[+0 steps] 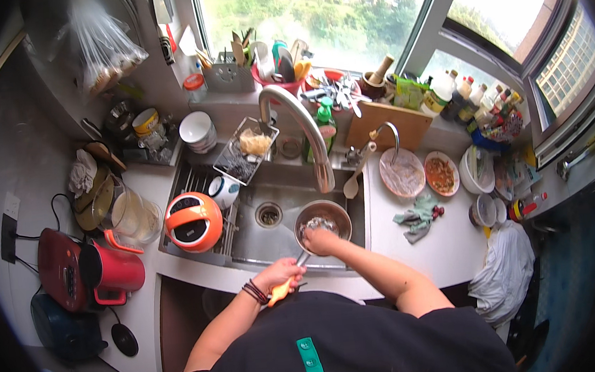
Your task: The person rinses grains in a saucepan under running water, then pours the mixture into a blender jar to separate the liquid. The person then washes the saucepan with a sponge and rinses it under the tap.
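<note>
Over the front right of the stainless steel sink (260, 246) is a small metal saucepan (344, 216). My left hand (279, 274) grips its handle (302, 259), and an orange handle end shows below the fingers. My right hand (320, 239) reaches inside the pan, its fingertips among something wet and shiny; whether they hold anything is hidden. The curved spout of the faucet (322, 163) hangs just above and behind the pan. The drain (268, 215) lies to the left. Left of that, an orange-and-black lidded appliance part (194, 223) rests on the rack.
A wire basket (245, 148) and stacked white bowls (198, 131) stand behind the sink. To the right are a covered plate (402, 172), a plate of food (441, 173) and a green cloth (418, 218). A red kettle (118, 268) and a clear blender jug (127, 215) stand left.
</note>
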The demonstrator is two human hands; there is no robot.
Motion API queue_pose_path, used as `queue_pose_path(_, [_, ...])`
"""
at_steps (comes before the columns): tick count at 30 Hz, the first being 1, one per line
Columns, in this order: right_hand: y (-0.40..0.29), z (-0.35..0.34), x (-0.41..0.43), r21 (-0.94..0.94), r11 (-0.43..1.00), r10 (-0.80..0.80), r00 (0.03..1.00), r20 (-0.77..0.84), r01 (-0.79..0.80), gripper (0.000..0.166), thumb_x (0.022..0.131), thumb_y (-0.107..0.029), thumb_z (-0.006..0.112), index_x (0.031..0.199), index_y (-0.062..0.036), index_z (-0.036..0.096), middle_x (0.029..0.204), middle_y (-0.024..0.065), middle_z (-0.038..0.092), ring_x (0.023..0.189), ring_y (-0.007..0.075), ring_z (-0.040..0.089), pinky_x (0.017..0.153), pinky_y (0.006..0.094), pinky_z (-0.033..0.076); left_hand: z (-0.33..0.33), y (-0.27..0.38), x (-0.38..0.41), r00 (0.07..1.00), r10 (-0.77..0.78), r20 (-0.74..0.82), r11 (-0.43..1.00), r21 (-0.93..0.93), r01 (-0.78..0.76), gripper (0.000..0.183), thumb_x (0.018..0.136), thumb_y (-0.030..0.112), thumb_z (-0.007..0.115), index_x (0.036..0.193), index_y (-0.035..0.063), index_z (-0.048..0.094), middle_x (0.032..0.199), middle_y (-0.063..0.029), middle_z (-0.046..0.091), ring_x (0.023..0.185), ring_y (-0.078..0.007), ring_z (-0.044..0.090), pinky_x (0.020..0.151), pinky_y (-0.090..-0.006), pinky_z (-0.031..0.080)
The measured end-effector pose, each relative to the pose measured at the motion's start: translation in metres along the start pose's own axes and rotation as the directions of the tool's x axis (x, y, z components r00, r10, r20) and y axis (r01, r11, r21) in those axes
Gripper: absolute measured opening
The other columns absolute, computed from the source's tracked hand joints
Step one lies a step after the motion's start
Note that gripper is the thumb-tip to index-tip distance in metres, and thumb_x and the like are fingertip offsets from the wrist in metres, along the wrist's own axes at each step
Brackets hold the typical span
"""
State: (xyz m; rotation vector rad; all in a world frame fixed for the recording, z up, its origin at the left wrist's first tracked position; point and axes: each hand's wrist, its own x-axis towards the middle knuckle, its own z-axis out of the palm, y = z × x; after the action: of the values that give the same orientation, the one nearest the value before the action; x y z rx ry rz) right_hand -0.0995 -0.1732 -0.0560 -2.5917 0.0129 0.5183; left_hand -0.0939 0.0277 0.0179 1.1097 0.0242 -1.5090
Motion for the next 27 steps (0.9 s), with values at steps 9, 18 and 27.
queue_pose_path(9, [-0.011,0.003,-0.003,-0.087,0.993,0.072,0.997,-0.033,-0.074,0.035,0.086,-0.027,0.042,0.080,-0.0010,0.065,0.081,0.0233,0.063,0.074,0.0365,0.063,0.068,0.0441,0.050,-0.001,-0.006,-0.003,0.999,-0.050,-0.013,0.998,0.029,0.050,0.012,0.086,0.013,0.055,0.094,0.0061,0.050,0.062,0.0007,0.048,0.045,-0.0084,0.046,0.042,-0.0227,0.040])
queue_pose_path(18, [-0.011,-0.052,0.000,-0.416,0.822,-0.533,0.786,-0.315,0.390,0.017,0.079,-0.026,0.057,0.081,-0.0103,0.062,0.086,0.0077,0.054,0.086,0.0254,0.053,0.069,0.0386,0.047,0.003,0.012,-0.010,0.999,-0.036,-0.006,0.997,0.070,0.036,0.012,0.086,0.014,0.055,0.091,0.0055,0.048,0.064,0.0006,0.048,0.046,-0.0068,0.046,0.041,-0.0228,0.040])
queue_pose_path(27, [-0.025,-0.042,-0.007,-0.212,0.974,0.062,0.994,-0.084,-0.079,0.041,0.087,-0.041,0.043,0.096,-0.0062,0.062,0.097,0.0210,0.061,0.085,0.0380,0.062,0.076,0.0456,0.050,-0.014,0.008,0.000,1.000,0.025,0.008,1.000,0.019,-0.025,0.014,0.086,0.013,0.054,0.096,0.0037,0.050,0.065,-0.0006,0.049,0.046,-0.0084,0.046,0.042,-0.0227,0.040])
